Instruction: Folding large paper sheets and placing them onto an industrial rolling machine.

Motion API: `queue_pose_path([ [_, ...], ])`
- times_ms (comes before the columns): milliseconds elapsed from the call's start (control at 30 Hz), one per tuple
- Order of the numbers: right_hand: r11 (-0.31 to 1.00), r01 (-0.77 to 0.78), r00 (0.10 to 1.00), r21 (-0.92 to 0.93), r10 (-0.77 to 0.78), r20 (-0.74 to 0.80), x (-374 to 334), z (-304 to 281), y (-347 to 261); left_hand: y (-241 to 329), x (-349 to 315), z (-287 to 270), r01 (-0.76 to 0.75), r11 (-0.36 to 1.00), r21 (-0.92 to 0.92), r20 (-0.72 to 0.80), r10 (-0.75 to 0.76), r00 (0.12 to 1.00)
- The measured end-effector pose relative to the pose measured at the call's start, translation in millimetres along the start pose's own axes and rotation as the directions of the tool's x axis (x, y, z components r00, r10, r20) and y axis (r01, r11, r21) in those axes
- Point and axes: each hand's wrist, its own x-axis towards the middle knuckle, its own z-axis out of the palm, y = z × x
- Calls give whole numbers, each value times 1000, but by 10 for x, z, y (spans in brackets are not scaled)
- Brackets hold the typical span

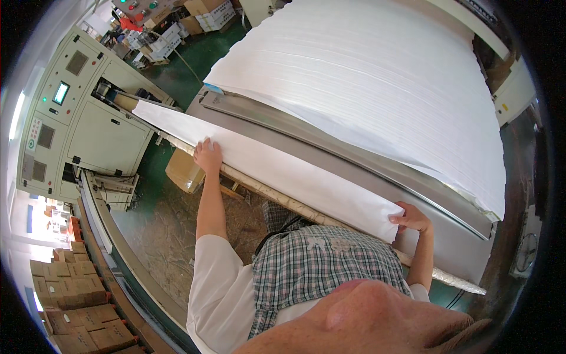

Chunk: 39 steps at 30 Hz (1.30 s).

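Observation:
A long, narrow band of white sheet material, paper or thin cloth, lies slantwise across a grey metal ledge in front of me. My left hand rests on its near edge towards the left, fingers slightly apart and fingertips on the white surface. At the band's right end, my right hand closes on the corner, thumb and fingers pinching it. Beyond the ledge spreads a large, many-layered white stack, its layers showing as fine lines. Whether the band is one folded sheet or several, I cannot tell.
A metal bar runs between band and stack. The ledge's near edge has a crinkled wrapping. At left stands a pale machine cabinet with a lit screen. A cardboard box sits below the ledge; stacked cartons stand lower left.

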Motion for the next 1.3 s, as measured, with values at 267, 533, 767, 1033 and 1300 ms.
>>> queue_pose_path([
  [267,1000,-13,1000,5,13,-3,2,10,-1,-38,0,21,-17,1000,-15,-5,17,1000],
  [533,1000,-26,1000,6,26,-6,-21,4,-34,-49,7,46,-29,999,-25,-18,29,999],
  [767,1000,-20,1000,-1,20,5,0,-15,16,-18,-1,21,-21,1000,-6,-26,20,999],
  [1033,1000,-29,1000,2,29,-5,0,5,3,13,-4,-21,11,1000,-4,20,-11,1000],
  [1300,1000,-17,1000,-26,17,-4,-11,-8,-25,27,5,-19,5,1000,15,4,-5,1000],
])
